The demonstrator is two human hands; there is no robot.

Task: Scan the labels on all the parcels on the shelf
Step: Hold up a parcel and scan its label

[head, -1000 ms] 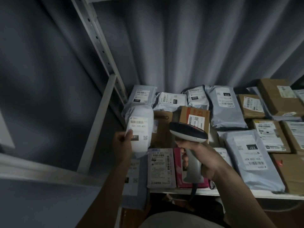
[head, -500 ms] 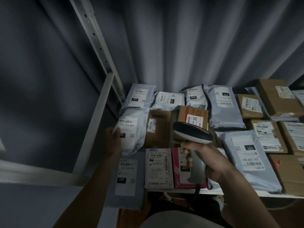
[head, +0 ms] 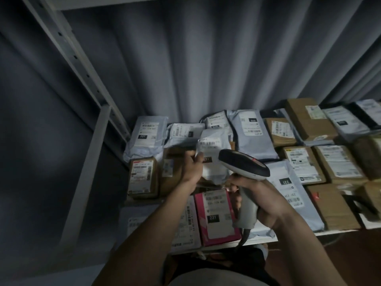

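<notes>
Dim storage corner with a metal rack against a ribbed wall.
A pale perforated upright (head: 68,48) slants from upper left, joined to a grey crossbar (head: 90,162); the grey corrugated wall (head: 206,58) stands behind, lit softly near its middle and dark at both edges.

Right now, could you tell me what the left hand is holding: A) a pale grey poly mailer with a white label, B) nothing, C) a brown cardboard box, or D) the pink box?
A: the left hand grips the pale grey poly mailer, lifted before the grey handheld scanner in the right hand.
</notes>
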